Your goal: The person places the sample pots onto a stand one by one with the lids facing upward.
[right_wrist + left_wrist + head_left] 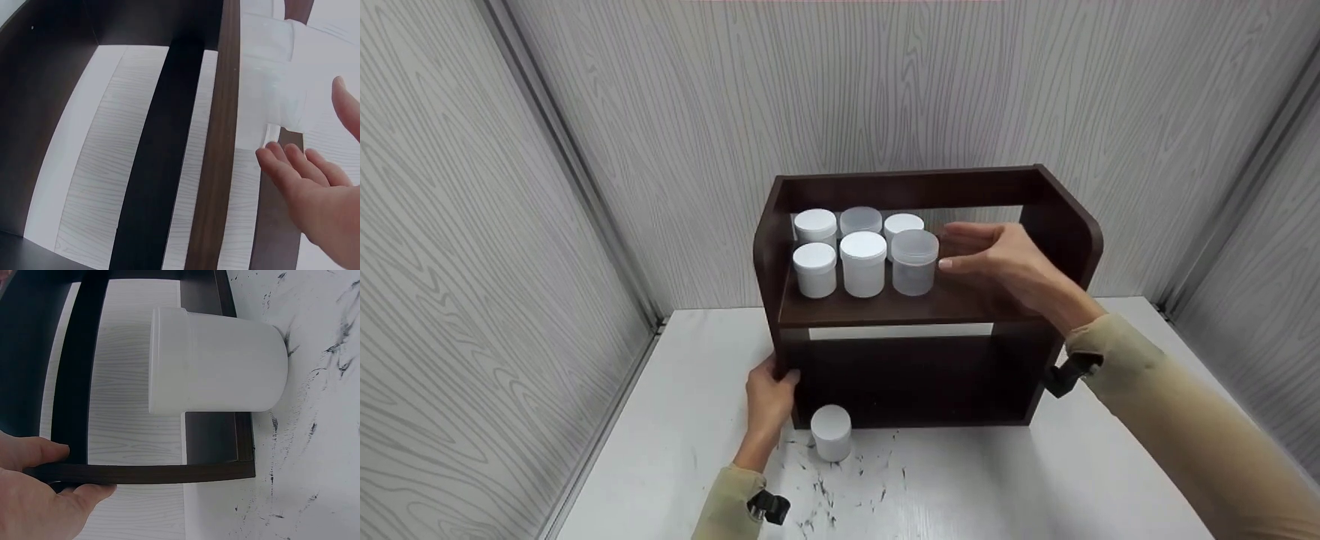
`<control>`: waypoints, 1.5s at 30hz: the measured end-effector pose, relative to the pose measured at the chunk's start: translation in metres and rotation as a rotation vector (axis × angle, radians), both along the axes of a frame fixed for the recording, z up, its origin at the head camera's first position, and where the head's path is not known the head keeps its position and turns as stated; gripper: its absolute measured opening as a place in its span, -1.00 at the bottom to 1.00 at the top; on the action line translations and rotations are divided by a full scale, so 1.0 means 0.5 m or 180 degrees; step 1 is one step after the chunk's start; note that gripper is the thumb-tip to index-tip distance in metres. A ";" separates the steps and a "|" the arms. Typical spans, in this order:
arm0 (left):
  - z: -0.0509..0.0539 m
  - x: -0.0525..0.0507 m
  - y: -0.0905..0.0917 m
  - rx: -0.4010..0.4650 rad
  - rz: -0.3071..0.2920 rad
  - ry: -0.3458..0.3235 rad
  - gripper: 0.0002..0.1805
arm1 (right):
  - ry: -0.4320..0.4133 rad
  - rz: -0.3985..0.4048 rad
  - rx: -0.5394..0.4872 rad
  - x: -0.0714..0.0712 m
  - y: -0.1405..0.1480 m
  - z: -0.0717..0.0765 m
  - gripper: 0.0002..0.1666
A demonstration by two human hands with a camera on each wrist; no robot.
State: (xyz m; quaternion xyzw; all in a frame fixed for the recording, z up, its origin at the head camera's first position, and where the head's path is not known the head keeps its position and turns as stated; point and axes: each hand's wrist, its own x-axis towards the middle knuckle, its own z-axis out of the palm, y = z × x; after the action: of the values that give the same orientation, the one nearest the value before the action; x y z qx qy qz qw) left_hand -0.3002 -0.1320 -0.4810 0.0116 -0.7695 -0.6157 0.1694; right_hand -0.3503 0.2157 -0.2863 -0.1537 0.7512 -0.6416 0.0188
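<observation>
A dark brown two-tier rack [915, 309] stands on the white table. Its upper shelf carries several lidded plastic jars, some white, like the front middle jar [863, 266], and some clear. My right hand [1011, 259] is just right of the front clear jar [914, 264], fingers apart and nothing between them; the right wrist view shows the same hand [315, 194] beside that jar [270, 79]. With thumb and fingers, my left hand [769, 397] grips the rack's left side panel [163, 473]. One white jar [832, 433] stands on the table before the lower tier.
Dark smudges [825, 495] mark the tabletop [960, 487] in front of the rack. A grey wood-patterned wall [840, 90] rises behind it, with side walls left and right. Black wrist-worn devices sit at both sleeves, such as the right one [1071, 373].
</observation>
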 end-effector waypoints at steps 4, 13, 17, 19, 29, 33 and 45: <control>0.001 -0.001 0.000 -0.0013 0.0021 0.0007 -0.51 | 0.0122 -0.0033 -0.0115 0.038 0.009 -0.001 -0.12; -0.003 0.002 -0.003 -0.0018 0.0046 0.0004 -0.53 | 0.0437 -0.0194 -0.0074 0.159 0.029 -0.029 -0.23; -0.003 0.004 -0.005 -0.0035 0.0033 -0.0034 -0.52 | 0.0488 -0.0194 -0.0040 0.202 0.036 -0.054 -0.26; -0.001 0.003 -0.005 -0.0064 0.0018 -0.0066 -0.49 | 0.0493 -0.0199 -0.0029 0.220 0.042 -0.069 -0.29; 0.000 0.000 -0.003 -0.0080 0.0031 -0.0061 -0.48 | 0.0470 -0.0314 0.0141 0.272 0.080 -0.160 -0.39; 0.000 -0.001 -0.003 -0.0094 0.0036 -0.0046 -0.49 | 0.0428 -0.0364 0.0257 0.282 0.093 -0.200 -0.42; -0.003 -0.002 -0.001 -0.0090 0.0061 0.0005 -0.52 | 0.0124 -0.0180 0.0378 0.293 0.094 -0.318 -0.35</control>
State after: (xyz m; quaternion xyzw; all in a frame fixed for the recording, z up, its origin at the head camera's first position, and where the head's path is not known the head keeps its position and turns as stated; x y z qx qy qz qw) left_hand -0.3014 -0.1323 -0.4826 0.0162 -0.7779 -0.6031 0.1760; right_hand -0.2038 0.2627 -0.4453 -0.1435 0.7922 -0.5931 -0.0048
